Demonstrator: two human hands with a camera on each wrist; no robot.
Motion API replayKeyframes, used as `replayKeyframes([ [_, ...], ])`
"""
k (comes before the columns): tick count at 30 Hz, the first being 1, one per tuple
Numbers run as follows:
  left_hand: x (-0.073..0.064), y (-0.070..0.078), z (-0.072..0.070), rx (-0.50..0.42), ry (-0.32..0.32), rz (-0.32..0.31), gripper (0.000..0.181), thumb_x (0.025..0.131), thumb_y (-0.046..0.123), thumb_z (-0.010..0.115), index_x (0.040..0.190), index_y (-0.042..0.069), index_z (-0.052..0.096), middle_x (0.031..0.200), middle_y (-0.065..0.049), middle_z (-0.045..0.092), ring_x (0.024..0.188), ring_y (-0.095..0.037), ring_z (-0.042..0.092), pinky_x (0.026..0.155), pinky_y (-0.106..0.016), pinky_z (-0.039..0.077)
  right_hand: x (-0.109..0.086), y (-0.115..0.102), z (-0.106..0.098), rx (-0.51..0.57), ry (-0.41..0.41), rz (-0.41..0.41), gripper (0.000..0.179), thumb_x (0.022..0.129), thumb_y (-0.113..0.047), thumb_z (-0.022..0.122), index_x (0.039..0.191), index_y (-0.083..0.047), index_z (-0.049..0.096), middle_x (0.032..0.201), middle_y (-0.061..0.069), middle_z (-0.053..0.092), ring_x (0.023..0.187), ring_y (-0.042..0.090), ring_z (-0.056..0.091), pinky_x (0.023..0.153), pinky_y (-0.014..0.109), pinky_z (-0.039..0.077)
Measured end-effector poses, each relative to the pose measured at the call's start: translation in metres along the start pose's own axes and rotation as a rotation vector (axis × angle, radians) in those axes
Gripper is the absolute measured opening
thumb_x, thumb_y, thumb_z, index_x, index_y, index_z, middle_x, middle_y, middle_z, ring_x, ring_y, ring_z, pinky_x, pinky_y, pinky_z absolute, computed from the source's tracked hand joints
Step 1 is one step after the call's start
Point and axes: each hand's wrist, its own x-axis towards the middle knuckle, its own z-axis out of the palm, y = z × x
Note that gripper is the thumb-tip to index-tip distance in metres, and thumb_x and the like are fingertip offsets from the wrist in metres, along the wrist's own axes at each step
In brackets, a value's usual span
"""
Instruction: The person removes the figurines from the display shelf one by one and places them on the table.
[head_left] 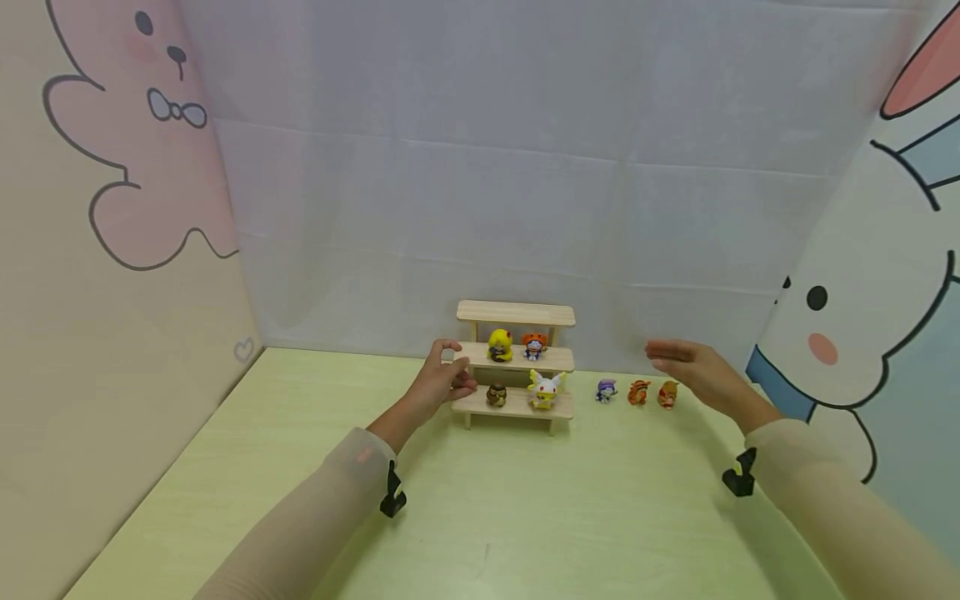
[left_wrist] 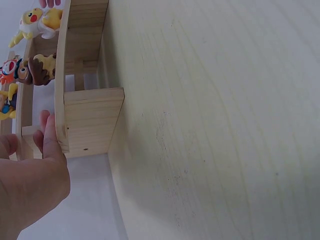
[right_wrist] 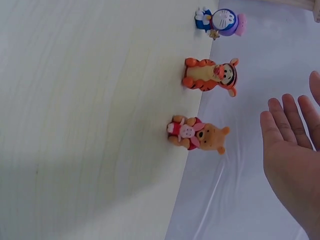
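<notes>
A three-tier wooden display shelf (head_left: pixel 517 404) stands at the back of the table. My left hand (head_left: pixel 438 383) holds its left end, fingers curled at the end of the boards, as the left wrist view also shows. On the middle tier sit a yellow-hooded figurine (head_left: pixel 500 345) and an orange-hooded cat figurine (head_left: pixel 535 346). The bottom tier bears a brown owl-like figurine (head_left: pixel 497 395) and a white-and-yellow long-eared figurine (head_left: pixel 545 390). My right hand (head_left: pixel 697 371) hovers with straight fingers, holding nothing, above and beside a bear figurine with a piglet (right_wrist: pixel 207 137).
Right of the shelf, a tiger figurine (right_wrist: pixel 210 75) and a purple-capped cat figurine (right_wrist: pixel 222 22) stand in line with the bear. A pale cloth wall (head_left: pixel 525 167) rises behind the table (head_left: pixel 480 508). Cartoon-printed panels (head_left: pixel 847 333) flank both sides.
</notes>
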Motion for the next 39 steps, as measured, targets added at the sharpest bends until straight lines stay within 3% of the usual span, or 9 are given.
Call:
replayKeyframes([
  [3,-0.001,0.001,0.001,-0.003,0.002,-0.004,0.031,0.110,0.020,0.054,0.135,0.016,0.036,0.093,-0.013,0.058,0.082,-0.025,0.068,0.090,-0.041,0.061,0.004,-0.003,0.006,0.027,-0.007,-0.020,0.065,0.107,-0.032,0.059,0.156,0.004,0.035,0.161,0.026,0.034,0.148,0.039,0.035,0.100,0.009,0.043],
  [8,-0.003,0.002,0.002,0.004,-0.004,-0.001,0.031,0.110,0.020,0.053,0.135,0.016,0.035,0.095,-0.014,0.057,0.084,-0.025,0.068,0.092,-0.043,0.061,0.009,-0.011,0.016,0.002,-0.011,-0.037,0.063,0.106,-0.034,0.060,0.155,0.001,0.040,0.158,0.024,0.041,0.145,0.036,0.042,0.099,0.010,0.044],
  [11,-0.003,0.002,0.002,0.006,-0.006,0.005,0.030,0.110,0.019,0.052,0.135,0.016,0.035,0.095,-0.014,0.057,0.084,-0.025,0.068,0.094,-0.044,0.060,0.011,-0.017,0.022,-0.026,-0.014,-0.043,0.063,0.106,-0.035,0.061,0.155,-0.001,0.042,0.157,0.022,0.044,0.144,0.038,0.043,0.104,0.017,0.047],
  [17,-0.002,0.001,0.002,-0.001,-0.006,0.008,0.030,0.110,0.019,0.052,0.135,0.016,0.035,0.092,-0.013,0.058,0.083,-0.026,0.068,0.096,-0.046,0.059,0.018,-0.031,0.035,-0.050,-0.020,-0.064,0.061,0.105,-0.035,0.062,0.154,-0.002,0.044,0.154,0.019,0.049,0.142,0.039,0.046,0.114,0.043,0.045],
  [23,0.000,0.000,0.001,-0.008,0.000,-0.003,0.032,0.110,0.019,0.053,0.135,0.016,0.035,0.094,-0.014,0.057,0.083,-0.025,0.068,0.094,-0.045,0.060,0.026,-0.042,0.051,-0.040,-0.023,-0.070,0.056,0.105,-0.030,0.062,0.152,-0.003,0.047,0.152,0.019,0.052,0.141,0.036,0.049,0.115,0.055,0.041],
  [33,0.001,-0.002,0.000,-0.011,-0.002,-0.004,0.031,0.110,0.019,0.053,0.135,0.016,0.035,0.093,-0.013,0.057,0.082,-0.025,0.069,0.094,-0.046,0.060,0.039,-0.051,0.069,0.015,-0.053,-0.089,0.055,0.104,-0.030,0.065,0.150,-0.004,0.050,0.152,0.019,0.052,0.141,0.035,0.050,0.117,0.054,0.039],
  [39,0.002,-0.002,-0.001,-0.011,-0.002,-0.002,0.032,0.110,0.019,0.053,0.136,0.015,0.035,0.093,-0.013,0.057,0.082,-0.024,0.069,0.094,-0.046,0.060,0.044,-0.057,0.078,-0.005,-0.048,-0.092,0.052,0.104,-0.032,0.065,0.149,-0.009,0.054,0.149,0.013,0.057,0.139,0.032,0.052,0.116,0.056,0.040],
])
